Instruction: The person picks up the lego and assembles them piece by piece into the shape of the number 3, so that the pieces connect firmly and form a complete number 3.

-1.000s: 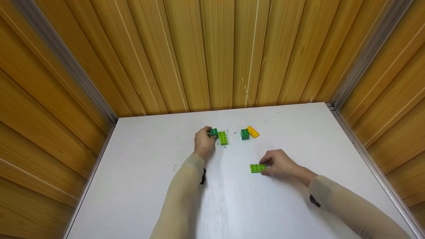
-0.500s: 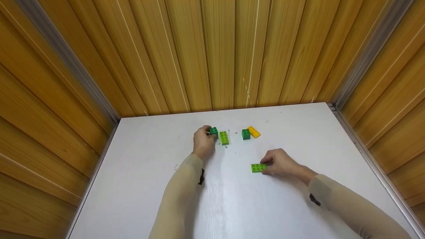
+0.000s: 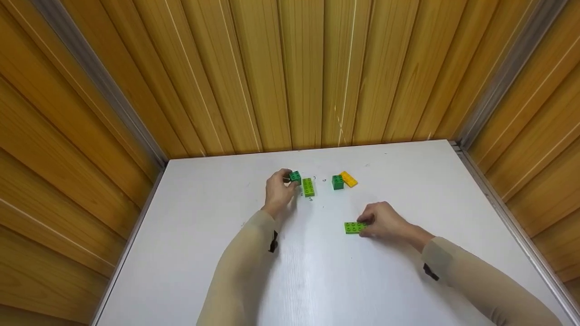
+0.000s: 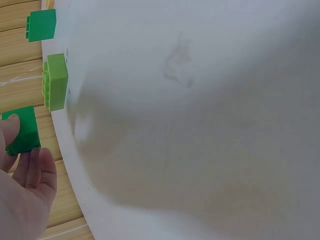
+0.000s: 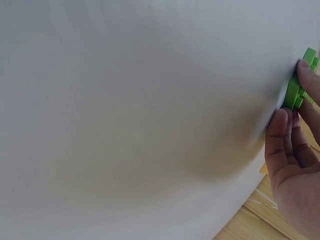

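The bricks (image 3: 308,187) are formed of smooth, faintly glossy plastic. The table (image 3: 181,235) is surfaced with a smooth, softly glossy finish. The walls (image 3: 304,77) are clad in grooved, wood-grained boards. The posts (image 3: 103,77) are made of dull metal; the sleeves (image 3: 480,272), of matt cloth.

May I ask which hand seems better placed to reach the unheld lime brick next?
Left hand, probably: though holding a dark green brick, it's nearer that lime brick than the right hand.
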`<state>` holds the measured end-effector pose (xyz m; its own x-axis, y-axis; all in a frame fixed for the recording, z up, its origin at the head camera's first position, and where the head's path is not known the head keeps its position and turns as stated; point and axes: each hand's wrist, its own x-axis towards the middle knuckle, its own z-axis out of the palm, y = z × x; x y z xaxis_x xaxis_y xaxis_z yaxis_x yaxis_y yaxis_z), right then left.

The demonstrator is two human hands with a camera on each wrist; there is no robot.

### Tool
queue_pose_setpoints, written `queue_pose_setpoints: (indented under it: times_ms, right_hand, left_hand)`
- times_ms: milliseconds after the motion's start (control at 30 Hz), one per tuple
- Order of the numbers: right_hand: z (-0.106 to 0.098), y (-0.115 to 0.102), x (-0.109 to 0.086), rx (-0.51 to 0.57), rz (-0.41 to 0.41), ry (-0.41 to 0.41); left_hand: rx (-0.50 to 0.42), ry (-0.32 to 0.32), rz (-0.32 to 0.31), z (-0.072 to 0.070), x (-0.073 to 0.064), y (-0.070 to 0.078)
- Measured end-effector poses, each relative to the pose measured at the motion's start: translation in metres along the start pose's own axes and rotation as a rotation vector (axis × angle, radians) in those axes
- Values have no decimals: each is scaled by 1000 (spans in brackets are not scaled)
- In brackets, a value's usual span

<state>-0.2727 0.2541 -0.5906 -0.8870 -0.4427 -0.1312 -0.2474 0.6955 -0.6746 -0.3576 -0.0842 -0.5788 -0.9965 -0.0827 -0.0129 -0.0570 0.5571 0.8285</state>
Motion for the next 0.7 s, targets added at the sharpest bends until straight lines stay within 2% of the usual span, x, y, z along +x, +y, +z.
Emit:
queue_pose_setpoints:
  times_ms: [467, 700]
  right_hand:
    - [0, -1, 1, -5, 13, 2]
    - [-1, 0, 1, -26, -47, 10]
  left_hand:
    - [-12, -19, 114, -2, -14, 10]
    - [-17, -35, 181, 0, -19, 13]
